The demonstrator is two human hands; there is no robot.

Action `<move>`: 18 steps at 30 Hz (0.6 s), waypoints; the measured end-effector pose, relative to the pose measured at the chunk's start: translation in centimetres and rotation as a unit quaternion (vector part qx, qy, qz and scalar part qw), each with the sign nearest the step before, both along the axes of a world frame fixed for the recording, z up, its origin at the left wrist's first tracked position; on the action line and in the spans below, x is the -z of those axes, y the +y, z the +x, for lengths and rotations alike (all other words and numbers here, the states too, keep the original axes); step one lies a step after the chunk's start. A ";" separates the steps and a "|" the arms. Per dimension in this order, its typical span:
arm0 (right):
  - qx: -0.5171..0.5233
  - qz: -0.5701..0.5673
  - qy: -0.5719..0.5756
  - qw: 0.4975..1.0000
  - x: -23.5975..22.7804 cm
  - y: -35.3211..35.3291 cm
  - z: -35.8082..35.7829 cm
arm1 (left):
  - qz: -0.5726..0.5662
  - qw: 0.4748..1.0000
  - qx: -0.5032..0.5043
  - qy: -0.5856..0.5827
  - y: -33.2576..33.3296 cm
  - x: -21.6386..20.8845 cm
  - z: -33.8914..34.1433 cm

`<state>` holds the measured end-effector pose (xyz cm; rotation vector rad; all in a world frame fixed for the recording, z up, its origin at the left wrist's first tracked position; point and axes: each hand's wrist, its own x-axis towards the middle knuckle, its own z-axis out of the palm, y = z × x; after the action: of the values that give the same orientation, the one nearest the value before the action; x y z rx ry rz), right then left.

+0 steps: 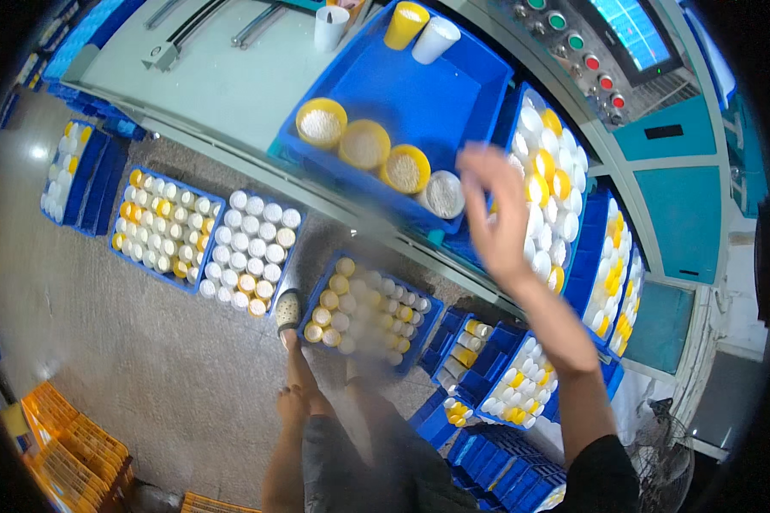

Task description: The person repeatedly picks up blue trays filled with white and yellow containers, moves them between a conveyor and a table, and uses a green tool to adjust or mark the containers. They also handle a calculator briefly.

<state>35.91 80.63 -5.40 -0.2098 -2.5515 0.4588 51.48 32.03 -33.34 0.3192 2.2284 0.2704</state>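
Note:
A blue crate [385, 81] sits on the pale green machine bench. Along its near side stand three yellow cups [365, 144] and a white cup [444, 195], all filled with pale granules. Just right of that white cup is my right hand [500, 205], slightly blurred, its thumb and fingers apart and nothing visible between them. At the crate's far end are another yellow cup [405, 25] and another white cup [436, 40]. My left hand [293, 403] hangs low beside my leg, away from the bench; its fingers are too small and unclear to read.
Right of the blue crate, another crate [509, 120] is packed with white and yellow cups. A control panel [573, 51] with buttons and a screen rises behind. Filled crates [222, 205] line the floor by my feet. Orange crates [77, 445] stand at lower left.

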 end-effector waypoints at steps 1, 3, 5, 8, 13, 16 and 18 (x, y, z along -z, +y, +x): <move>0.007 0.049 0.021 0.999 -0.3 2.9 -4.6 | 0.015 0.999 -0.022 -0.023 -0.1 -0.3 -0.3; 0.064 0.168 0.012 0.984 0.5 7.6 -12.8 | 0.023 0.999 -0.023 -0.017 0.5 -0.7 -1.5; 0.143 0.244 -0.051 0.958 2.3 11.0 -19.6 | 0.010 0.999 0.000 0.046 1.4 -1.5 -2.3; 0.231 0.312 -0.190 0.902 4.5 15.5 -26.4 | -0.015 0.999 -0.017 -0.038 1.3 -2.2 -5.2; 0.203 0.236 -0.210 0.927 7.3 18.0 -29.4 | -0.044 0.995 -0.036 -0.077 1.2 -2.0 -7.3; 0.204 0.206 -0.237 0.927 5.4 17.4 -27.9 | -0.065 0.995 -0.043 -0.070 1.0 -1.4 -6.6; 0.179 0.180 -0.236 0.938 2.3 15.7 -24.8 | -0.083 0.992 -0.058 -0.073 0.7 -1.2 -5.7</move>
<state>11.07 96.32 -7.74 -0.7037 -2.9039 -0.2313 45.81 32.75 -32.14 0.0785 2.1117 0.1624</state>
